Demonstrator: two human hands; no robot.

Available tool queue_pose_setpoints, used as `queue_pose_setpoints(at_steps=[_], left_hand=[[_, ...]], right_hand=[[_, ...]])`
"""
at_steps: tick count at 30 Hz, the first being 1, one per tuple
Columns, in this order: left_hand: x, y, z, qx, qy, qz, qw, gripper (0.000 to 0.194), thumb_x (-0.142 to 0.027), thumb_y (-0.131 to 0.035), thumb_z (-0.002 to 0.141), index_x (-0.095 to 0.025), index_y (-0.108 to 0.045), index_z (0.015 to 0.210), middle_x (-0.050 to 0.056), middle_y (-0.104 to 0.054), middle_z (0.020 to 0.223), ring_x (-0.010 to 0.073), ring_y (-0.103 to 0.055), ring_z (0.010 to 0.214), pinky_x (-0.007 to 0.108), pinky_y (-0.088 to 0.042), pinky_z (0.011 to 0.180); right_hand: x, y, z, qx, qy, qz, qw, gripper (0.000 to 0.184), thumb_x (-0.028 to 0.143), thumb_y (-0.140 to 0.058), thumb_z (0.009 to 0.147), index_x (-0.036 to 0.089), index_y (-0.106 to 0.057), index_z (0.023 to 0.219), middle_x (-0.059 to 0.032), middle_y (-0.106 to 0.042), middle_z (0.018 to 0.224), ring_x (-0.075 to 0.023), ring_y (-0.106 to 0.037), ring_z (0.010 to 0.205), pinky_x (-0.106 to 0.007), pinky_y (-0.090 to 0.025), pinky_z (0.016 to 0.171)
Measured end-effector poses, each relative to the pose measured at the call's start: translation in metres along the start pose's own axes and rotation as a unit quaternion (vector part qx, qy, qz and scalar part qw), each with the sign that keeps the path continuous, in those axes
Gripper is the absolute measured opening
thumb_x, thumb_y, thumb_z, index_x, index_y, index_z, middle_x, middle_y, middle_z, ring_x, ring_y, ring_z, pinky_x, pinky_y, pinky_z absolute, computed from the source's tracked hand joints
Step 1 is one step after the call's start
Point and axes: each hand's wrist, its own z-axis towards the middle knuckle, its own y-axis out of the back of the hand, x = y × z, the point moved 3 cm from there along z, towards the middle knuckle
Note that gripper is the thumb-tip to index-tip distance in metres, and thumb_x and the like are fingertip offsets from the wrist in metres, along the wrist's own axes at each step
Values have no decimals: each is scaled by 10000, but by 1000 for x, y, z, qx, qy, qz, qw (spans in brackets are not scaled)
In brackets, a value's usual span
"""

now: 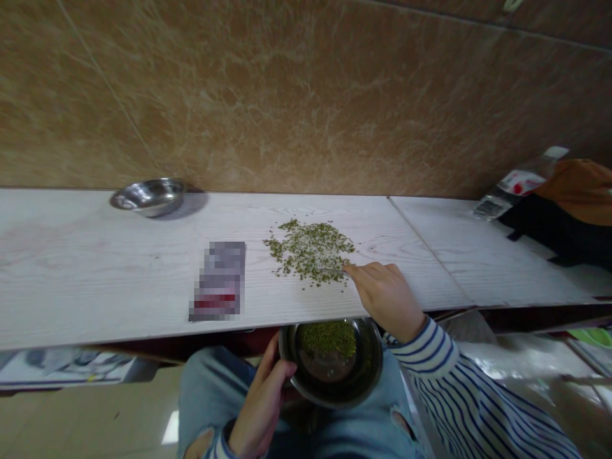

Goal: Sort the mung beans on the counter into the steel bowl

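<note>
Small green beans, probably mung beans (pixel 310 245), lie spread in a loose patch on the white wood-grain counter (pixel 119 280). At the near right side of that patch, my right hand (pixel 385 296) pinches a thin grey implement (pixel 331 270), its tip among the beans; its exact kind is hard to make out. Below the counter's front edge, my left hand (pixel 265 389) grips the left rim of a steel bowl (pixel 335 394). More green beans (pixel 329 338) are gathered inside it, toward the side nearest the counter. The bowl sits over my lap.
An empty steel bowl (pixel 150 196) stands at the back left by the tiled wall (pixel 239 95). A blurred-out phone-shaped item (pixel 218 280) lies left of the beans. To the right are a plastic bottle (pixel 519 185) and a black-and-brown bag (pixel 568 210).
</note>
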Motion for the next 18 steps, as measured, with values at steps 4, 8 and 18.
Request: queue_pose_setpoints(at_steps=[4,8,18], left_hand=[[0,-1,-1,-10,2,-2,1000,697,-213,-572,685,-209,-421,1365,85,-635,1151,218,-581,865,286,-458,582],[3,0,0,11,7,-8,1000,691,-210,-574,692,-226,-417,1365,82,-608,1205,232,-574,933,298,-473,625],[10,0,2,25,20,5,999,650,-221,-550,735,-269,-400,1366,55,-600,1207,206,-564,922,303,-487,684]], right_hand=[[-8,4,-14,-19,-4,3,1000,264,137,-480,904,197,-606,1128,-24,-702,974,-168,-588,902,-315,-307,735],[-21,5,-25,-37,-26,-7,999,261,148,-457,916,182,-611,1125,-49,-700,983,-167,-595,894,-310,-312,733],[-22,11,-36,-24,-26,-13,999,248,152,-479,911,187,-611,1118,-34,-700,985,-172,-596,891,-315,-309,739]])
